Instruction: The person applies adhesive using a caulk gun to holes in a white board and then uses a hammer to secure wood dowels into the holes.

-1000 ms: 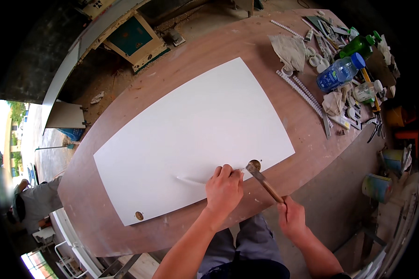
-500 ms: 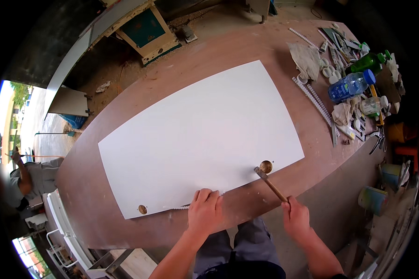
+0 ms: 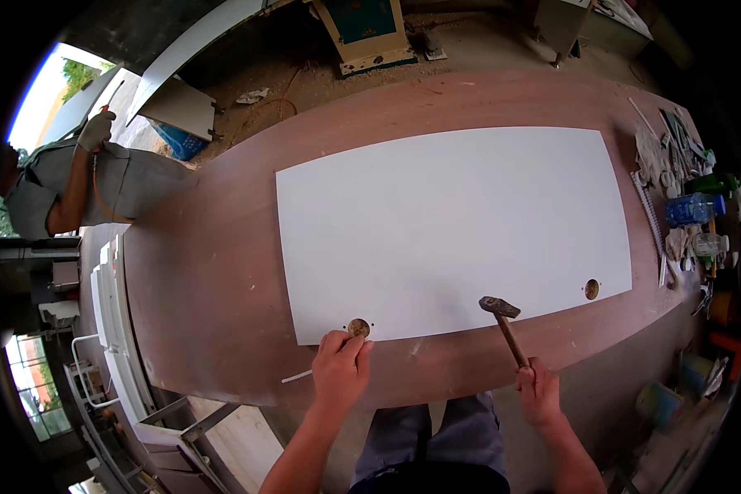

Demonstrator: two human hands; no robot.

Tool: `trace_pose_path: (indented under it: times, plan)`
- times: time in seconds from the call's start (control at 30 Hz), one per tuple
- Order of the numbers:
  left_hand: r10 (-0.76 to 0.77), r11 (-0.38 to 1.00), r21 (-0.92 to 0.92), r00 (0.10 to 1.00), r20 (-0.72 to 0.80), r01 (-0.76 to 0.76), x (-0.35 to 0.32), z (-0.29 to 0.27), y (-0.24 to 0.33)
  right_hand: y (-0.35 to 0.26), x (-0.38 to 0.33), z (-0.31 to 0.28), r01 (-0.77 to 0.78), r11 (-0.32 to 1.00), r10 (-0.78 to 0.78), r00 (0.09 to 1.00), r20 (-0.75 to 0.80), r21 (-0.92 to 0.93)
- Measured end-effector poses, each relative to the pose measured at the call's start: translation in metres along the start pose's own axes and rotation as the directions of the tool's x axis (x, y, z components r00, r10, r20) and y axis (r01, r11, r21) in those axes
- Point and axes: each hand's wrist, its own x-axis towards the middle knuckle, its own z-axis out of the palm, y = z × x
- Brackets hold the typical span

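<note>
A white panel (image 3: 453, 222) lies flat on the brown table. Two round holes are bored along its near edge, a left hole (image 3: 359, 328) and a right hole (image 3: 592, 289), each with small dots beside it. My left hand (image 3: 340, 366) is closed just in front of the left hole, fingertips at its rim. A thin white plastic strip (image 3: 297, 376) sticks out from it on the left; the rest is hidden by the hand. My right hand (image 3: 538, 393) grips a hammer (image 3: 512, 337) by its wooden handle, its head raised over the panel's near edge.
Along the table's (image 3: 198, 321) right end lie a blue-capped bottle (image 3: 690, 211), white toothed strips (image 3: 648, 210) and several small tools. A co-worker (image 3: 99, 185) stands beyond the left end, a gloved hand raised. A cream and green machine (image 3: 362, 33) stands behind.
My view has swung left. My left hand has moved left along the panel's near edge to the left hole. The hammer has left the right hole and moved left with my right hand.
</note>
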Motion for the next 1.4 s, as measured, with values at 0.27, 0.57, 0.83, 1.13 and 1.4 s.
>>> trace_pose_path:
  times: [0.27, 0.57, 0.83, 1.13, 1.4]
  plan:
    - [0.022, 0.999, -0.026, 0.998, 0.051, -0.021, 0.012, 0.008, -0.015, -0.065, -0.003, 0.09, 0.109, 0.992, -0.102, 0.989, 0.105, -0.066]
    - [0.014, 0.999, -0.037, 0.997, 0.073, -0.012, 0.01, 0.005, -0.018, -0.084, -0.005, 0.105, 0.167, 0.97, -0.156, 0.985, 0.07, -0.18]
    - [0.023, 0.997, -0.069, 0.999, 0.023, -0.021, 0.014, 0.005, -0.018, -0.079, 0.0, 0.108, 0.213, 0.916, -0.182, 0.976, 0.12, -0.341]
    - [-0.016, 0.999, -0.032, 1.0, -0.003, 0.016, 0.004, -0.008, -0.031, -0.078, 0.003, 0.104, 0.219, 0.899, -0.177, 0.974, 0.143, -0.379]
    - [-0.013, 1.0, -0.024, 1.0, -0.016, 0.013, 0.0, -0.011, -0.045, -0.086, -0.004, 0.093, 0.227, 0.881, -0.194, 0.974, 0.119, -0.416]
